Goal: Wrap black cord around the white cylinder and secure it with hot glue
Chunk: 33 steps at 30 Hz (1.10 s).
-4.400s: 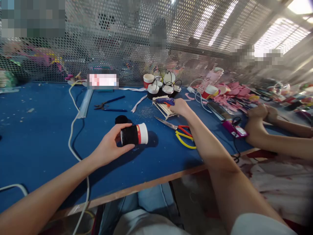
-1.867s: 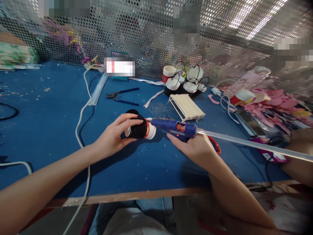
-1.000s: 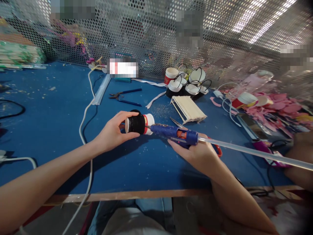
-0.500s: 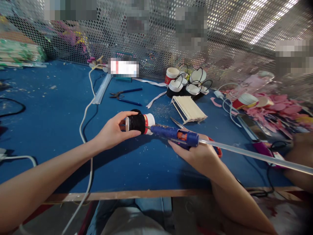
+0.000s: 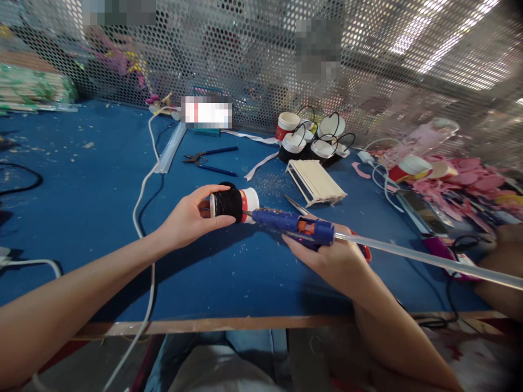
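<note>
Cup (image 5: 232,204), wrapped in black and turned on its side, is held over the desk (image 5: 204,283), well back from the near edge; contact with the surface cannot be told. Left hand (image 5: 190,215) pinches it between thumb and fingers, forearm slanting in from the near left. Right hand (image 5: 337,261) is closed around a blue glue gun (image 5: 281,220), its nozzle at the cup's red band. Some four seconds ago the gun was over the slatted wooden frame (image 5: 318,179); scissors (image 5: 296,205) are now largely hidden.
</note>
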Available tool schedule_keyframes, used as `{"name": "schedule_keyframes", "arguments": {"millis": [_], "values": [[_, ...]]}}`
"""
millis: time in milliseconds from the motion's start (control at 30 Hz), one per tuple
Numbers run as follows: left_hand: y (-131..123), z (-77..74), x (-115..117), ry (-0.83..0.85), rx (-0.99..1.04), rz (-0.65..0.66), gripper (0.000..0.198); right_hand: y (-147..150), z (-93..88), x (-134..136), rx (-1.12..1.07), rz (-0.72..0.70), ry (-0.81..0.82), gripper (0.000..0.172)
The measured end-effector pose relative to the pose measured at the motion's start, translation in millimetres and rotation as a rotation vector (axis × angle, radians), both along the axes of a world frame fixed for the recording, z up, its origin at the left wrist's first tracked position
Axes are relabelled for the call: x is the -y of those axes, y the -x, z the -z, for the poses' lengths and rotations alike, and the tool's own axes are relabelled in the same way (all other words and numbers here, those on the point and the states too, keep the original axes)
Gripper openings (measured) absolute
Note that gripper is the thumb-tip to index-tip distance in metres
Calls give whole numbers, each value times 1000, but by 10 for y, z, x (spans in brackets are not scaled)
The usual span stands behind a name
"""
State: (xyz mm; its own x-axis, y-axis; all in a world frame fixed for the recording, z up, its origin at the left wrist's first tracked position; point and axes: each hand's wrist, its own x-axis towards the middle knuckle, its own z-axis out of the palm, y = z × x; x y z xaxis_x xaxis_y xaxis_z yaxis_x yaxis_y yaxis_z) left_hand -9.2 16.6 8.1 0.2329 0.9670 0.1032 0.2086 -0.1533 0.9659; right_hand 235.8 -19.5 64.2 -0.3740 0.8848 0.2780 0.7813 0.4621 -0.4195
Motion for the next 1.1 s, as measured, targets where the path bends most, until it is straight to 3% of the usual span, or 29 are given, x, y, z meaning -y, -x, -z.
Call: {"name": "schedule_keyframes", "arguments": {"millis": [267,567,967,1100], "values": [[17,58,5,-268,-135,22,58,2,2,-4,53,47,-105,14],[23,23,37,-440,-241,33,55,-42,99,-10,44,86,-238,18],[17,8,38,-659,-410,60,49,-84,15,-79,95,-36,-144,24],[4,9,63,-692,-452,70,48,-80,75,-103,1,18,-128,21]]}}
